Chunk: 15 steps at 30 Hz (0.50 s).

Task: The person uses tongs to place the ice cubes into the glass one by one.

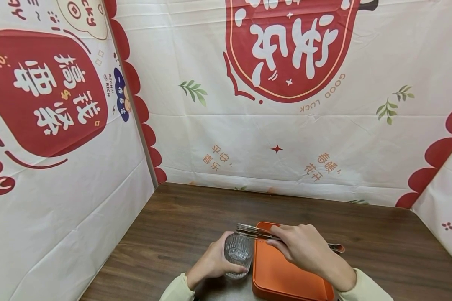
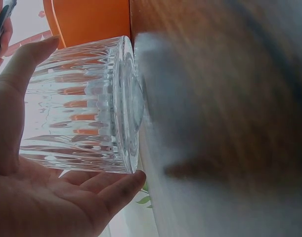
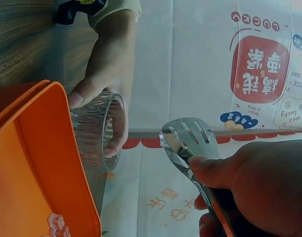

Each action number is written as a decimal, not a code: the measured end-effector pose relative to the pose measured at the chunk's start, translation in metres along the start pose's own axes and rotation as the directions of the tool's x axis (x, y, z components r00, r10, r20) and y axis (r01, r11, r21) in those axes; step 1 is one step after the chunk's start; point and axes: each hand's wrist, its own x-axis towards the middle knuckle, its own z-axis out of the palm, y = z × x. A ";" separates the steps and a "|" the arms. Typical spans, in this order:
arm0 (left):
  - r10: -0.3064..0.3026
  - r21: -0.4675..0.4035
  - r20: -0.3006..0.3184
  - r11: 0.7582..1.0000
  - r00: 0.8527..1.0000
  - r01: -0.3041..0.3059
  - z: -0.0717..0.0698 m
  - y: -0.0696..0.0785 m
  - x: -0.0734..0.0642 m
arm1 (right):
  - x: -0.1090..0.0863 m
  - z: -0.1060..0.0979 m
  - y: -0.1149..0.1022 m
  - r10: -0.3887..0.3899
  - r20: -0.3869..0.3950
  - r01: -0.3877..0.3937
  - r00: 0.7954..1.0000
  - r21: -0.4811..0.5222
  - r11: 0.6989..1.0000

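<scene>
My left hand point(image 1: 215, 258) grips a clear ribbed glass point(image 1: 237, 251) from the side, thumb on the near side. In the left wrist view the glass's thick base point(image 2: 128, 103) is close over the table. Metal tongs point(image 1: 254, 232) with slotted heads are in my right hand point(image 1: 305, 246), thumb and fingers pinching the arms. Their heads hang just over the glass's rim in the head view. A small clear piece point(image 3: 164, 140) shows at the edge of the tong heads; I cannot tell whether they hold it. The orange box point(image 1: 282, 267) stands right beside the glass.
Several clear cubes point(image 3: 58, 226) lie inside the orange box in the right wrist view. The brown wood-grain table point(image 1: 188, 209) ends at printed white cloths, one at the back point(image 1: 226, 129) and one along the left point(image 1: 98, 200).
</scene>
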 end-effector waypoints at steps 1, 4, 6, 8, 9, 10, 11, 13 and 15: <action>0.002 -0.001 0.000 1.000 1.000 -0.002 0.000 0.000 0.000 | 0.000 0.001 0.000 -0.001 0.001 0.001 1.000 0.001 1.000; 0.005 0.001 0.000 1.000 1.000 -0.005 0.000 0.000 0.000 | 0.000 0.002 0.000 -0.003 0.006 0.003 1.000 0.000 1.000; 0.004 0.003 0.000 1.000 1.000 -0.004 0.000 0.000 0.001 | 0.000 0.002 -0.001 -0.004 0.011 0.004 1.000 -0.005 1.000; 0.000 0.004 0.000 1.000 1.000 0.000 0.000 0.000 0.000 | 0.000 0.003 -0.002 -0.002 0.014 0.002 1.000 -0.005 1.000; -0.002 0.004 0.000 1.000 1.000 0.002 0.000 0.000 0.000 | 0.000 0.003 -0.002 -0.001 0.013 0.001 1.000 -0.006 1.000; -0.005 0.006 0.000 1.000 1.000 0.005 0.000 0.000 0.000 | 0.000 0.003 -0.002 -0.001 0.012 0.001 1.000 -0.006 1.000; -0.009 0.008 0.000 1.000 1.000 0.009 0.000 0.000 0.000 | 0.000 0.004 -0.003 -0.001 0.011 0.002 1.000 -0.009 1.000; -0.012 0.010 -0.001 1.000 1.000 0.012 0.000 0.000 0.000 | 0.000 0.004 -0.003 -0.002 0.006 0.002 1.000 -0.010 1.000; -0.013 0.015 -0.003 1.000 1.000 0.013 0.000 0.000 -0.001 | 0.000 0.004 -0.004 -0.002 0.006 0.002 1.000 -0.012 1.000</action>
